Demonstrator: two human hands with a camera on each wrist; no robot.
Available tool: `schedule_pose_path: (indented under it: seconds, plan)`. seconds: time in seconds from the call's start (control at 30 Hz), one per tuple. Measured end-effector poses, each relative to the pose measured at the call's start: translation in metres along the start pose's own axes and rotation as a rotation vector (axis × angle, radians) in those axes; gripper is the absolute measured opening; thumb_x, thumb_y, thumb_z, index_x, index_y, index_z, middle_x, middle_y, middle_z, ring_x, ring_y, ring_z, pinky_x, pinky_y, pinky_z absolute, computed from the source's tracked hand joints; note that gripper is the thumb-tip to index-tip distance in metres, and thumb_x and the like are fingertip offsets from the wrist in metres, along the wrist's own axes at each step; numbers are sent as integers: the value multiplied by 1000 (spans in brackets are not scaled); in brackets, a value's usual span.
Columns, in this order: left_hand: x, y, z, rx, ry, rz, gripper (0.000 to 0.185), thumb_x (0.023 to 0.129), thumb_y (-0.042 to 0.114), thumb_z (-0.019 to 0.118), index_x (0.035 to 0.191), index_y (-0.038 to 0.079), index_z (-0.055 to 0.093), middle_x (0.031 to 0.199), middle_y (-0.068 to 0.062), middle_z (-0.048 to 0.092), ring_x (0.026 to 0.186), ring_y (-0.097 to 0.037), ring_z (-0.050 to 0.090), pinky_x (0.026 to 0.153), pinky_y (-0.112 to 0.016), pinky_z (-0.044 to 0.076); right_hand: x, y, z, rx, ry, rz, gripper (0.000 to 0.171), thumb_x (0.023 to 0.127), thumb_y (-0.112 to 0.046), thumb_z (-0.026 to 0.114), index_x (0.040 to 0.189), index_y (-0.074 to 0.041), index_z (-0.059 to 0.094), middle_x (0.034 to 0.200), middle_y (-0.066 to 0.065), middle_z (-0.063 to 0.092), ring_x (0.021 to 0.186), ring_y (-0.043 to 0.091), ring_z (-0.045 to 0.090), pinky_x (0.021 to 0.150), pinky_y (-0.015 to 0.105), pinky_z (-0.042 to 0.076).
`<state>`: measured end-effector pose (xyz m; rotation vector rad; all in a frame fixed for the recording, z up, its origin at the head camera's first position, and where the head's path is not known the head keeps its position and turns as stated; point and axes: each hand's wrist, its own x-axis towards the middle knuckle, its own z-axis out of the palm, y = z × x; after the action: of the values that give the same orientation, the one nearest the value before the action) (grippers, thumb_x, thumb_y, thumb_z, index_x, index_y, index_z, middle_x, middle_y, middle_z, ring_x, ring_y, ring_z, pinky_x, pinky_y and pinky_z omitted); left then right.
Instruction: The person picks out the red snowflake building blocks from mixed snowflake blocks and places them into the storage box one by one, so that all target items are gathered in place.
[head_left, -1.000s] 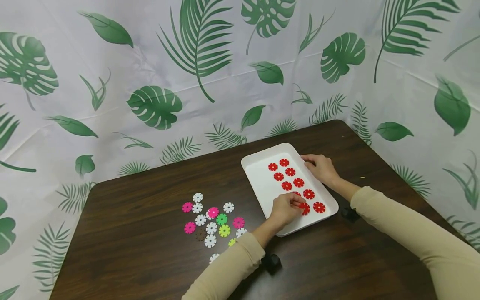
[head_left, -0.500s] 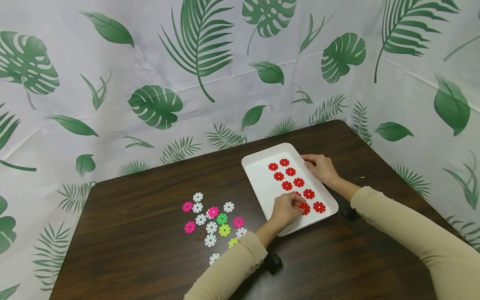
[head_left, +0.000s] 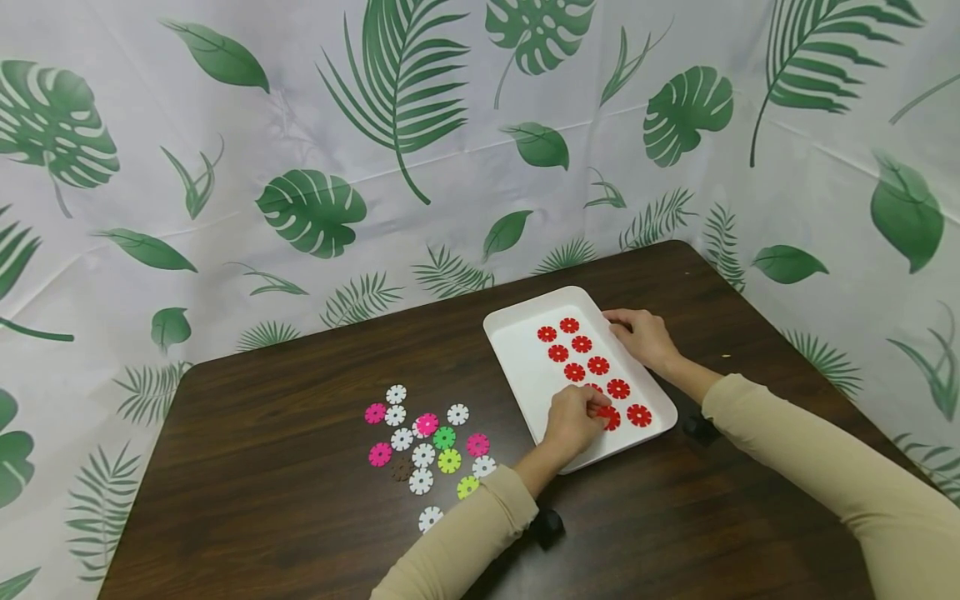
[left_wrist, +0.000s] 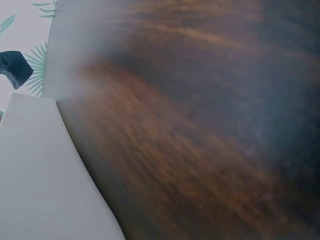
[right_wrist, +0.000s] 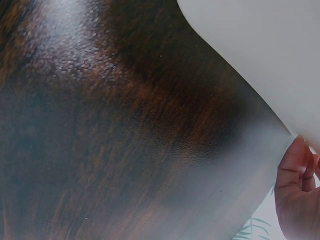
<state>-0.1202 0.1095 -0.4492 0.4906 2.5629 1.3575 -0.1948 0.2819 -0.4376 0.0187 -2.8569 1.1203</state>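
In the head view a white rectangular tray [head_left: 517,350] stands on the table, with red notched plastic discs [head_left: 597,365] laid in two columns along its right half. My left hand [head_left: 572,421] reaches over the tray's near part, fingers bent, fingertips at the left edge of a red notched disc [head_left: 612,419] in the nearest row. The hand partly covers another disc behind it. My right hand [head_left: 643,335] holds the tray's far right side by the rim. The right wrist view shows its thumb and fingers [right_wrist: 295,170] at the tray's edge; the left wrist view shows no hand.
Left of the tray, loose white, pink, green, yellow and brown notched discs [head_left: 423,456] lie scattered on the dark wooden table [head_left: 285,467]. The left sleeve [head_left: 465,533] passes close by them. A leaf-printed cloth [head_left: 450,125] hangs behind the table and along its right side.
My left fingers have drawn in slightly at the red disc, and the left forearm has shifted a little right, uncovering more of the near loose discs. My right hand keeps its place on the tray.
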Motion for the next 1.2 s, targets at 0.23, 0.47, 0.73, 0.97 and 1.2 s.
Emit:
schedule_pose_path:
  seconds: [0.23, 0.47, 0.73, 0.97, 1.2]
  plan:
    - [0, 1, 1, 23, 10, 5, 12, 76, -1, 73, 87, 5, 73, 73, 0, 67, 62, 1, 51, 56, -12, 41, 0, 0, -1, 11, -4, 5, 33, 95, -7, 53, 127, 2, 55, 120, 27, 59, 83, 30, 62, 69, 37, 56]
    - [0, 0, 2, 44, 12, 3, 11, 77, 1, 73, 88, 6, 73, 75, 1, 68, 65, 0, 53, 58, -13, 42, 0, -1, -1, 0, -6, 5, 34, 95, -7, 53, 128, 2, 55, 121, 27, 58, 86, 31, 62, 72, 40, 56]
    - [1, -1, 4, 83, 32, 1, 12, 76, 2, 75, 87, 8, 74, 75, 3, 67, 66, -1, 51, 58, -14, 41, 0, -1, -1, -5, -6, 7, 34, 96, -7, 53, 128, 3, 55, 122, 27, 58, 87, 32, 61, 73, 41, 56]
    - [0, -1, 5, 112, 47, 16, 13, 76, 0, 73, 87, 8, 74, 75, 2, 65, 67, -2, 48, 59, -15, 39, 0, -2, -1, -7, -2, 4, 33, 96, -7, 52, 127, 3, 55, 122, 27, 58, 87, 32, 61, 71, 39, 56]
    - [-2, 0, 4, 121, 54, 7, 13, 76, 0, 73, 87, 8, 74, 74, 3, 61, 66, -1, 46, 58, -14, 39, 0, -2, -1, -10, -6, 9, 33, 96, -8, 52, 127, 2, 55, 122, 27, 58, 87, 31, 61, 71, 39, 56]
